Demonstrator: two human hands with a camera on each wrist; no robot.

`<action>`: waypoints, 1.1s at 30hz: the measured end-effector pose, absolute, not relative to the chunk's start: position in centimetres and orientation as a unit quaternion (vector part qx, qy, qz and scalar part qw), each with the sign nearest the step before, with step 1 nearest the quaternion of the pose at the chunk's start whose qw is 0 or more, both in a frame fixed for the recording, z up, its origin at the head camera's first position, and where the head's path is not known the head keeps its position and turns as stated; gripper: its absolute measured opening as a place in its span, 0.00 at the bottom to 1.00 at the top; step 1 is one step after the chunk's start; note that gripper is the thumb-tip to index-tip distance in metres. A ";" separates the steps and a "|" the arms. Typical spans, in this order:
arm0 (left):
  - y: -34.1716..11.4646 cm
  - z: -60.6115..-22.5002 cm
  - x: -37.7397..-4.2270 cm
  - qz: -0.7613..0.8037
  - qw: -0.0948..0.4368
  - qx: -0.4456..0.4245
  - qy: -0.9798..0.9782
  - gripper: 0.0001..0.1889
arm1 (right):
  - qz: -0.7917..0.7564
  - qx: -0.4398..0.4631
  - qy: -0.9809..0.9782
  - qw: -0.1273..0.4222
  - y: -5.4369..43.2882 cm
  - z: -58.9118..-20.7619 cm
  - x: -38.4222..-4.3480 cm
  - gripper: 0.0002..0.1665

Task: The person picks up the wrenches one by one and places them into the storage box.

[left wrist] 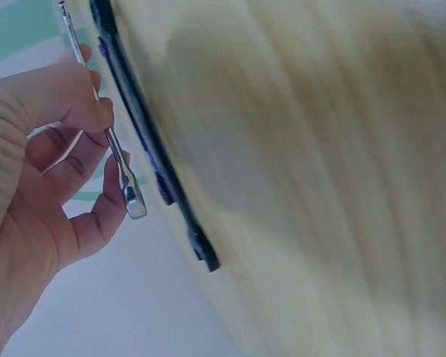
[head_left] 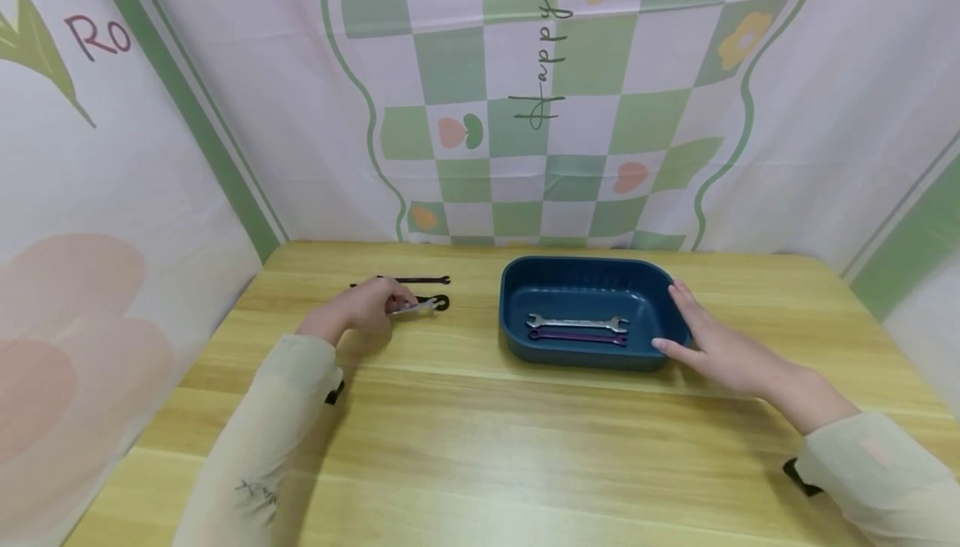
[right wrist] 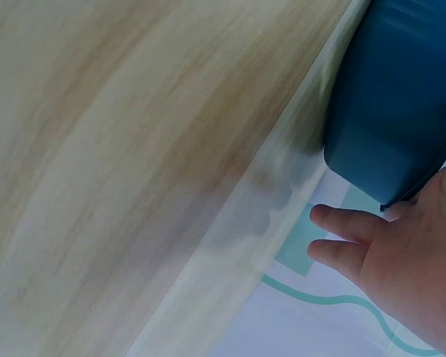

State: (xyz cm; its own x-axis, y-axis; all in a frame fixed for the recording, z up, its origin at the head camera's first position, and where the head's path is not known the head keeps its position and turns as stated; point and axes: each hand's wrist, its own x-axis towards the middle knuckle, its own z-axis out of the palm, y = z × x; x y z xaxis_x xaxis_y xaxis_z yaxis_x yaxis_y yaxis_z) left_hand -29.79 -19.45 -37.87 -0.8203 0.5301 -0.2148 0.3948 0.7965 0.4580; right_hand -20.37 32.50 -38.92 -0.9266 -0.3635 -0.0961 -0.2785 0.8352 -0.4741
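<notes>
A silver wrench (left wrist: 113, 137) is pinched between the thumb and fingers of my left hand (head_left: 372, 303), held just above the table. Beside it lie a black wrench (head_left: 442, 303), partly hidden by the hand, and a thin dark wrench (head_left: 420, 280) farther back. My right hand (head_left: 723, 353) rests against the right end of a dark blue tray (head_left: 577, 358), its fingers spread and the thumb over the near rim. Inside the tray, a silver open-end wrench (head_left: 577, 323) and a purple wrench (head_left: 577, 336) lie side by side.
The wooden table (head_left: 480, 455) carries the tray right of centre and the loose wrenches at the left. A printed cloth (head_left: 517, 180) hangs along the table's back edge, and another cloth side stands at the left.
</notes>
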 end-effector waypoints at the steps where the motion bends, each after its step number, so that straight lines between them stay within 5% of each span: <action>1: -19.4 -37.7 -29.8 0.199 0.168 0.251 0.932 0.35 | -0.234 -0.168 0.953 0.092 32.5 -38.9 -20.4 0.59; 33: -16.1 -33.4 -30.2 0.192 0.156 0.310 0.918 0.28 | -0.240 -0.166 0.951 0.103 32.5 -38.9 -20.5 0.59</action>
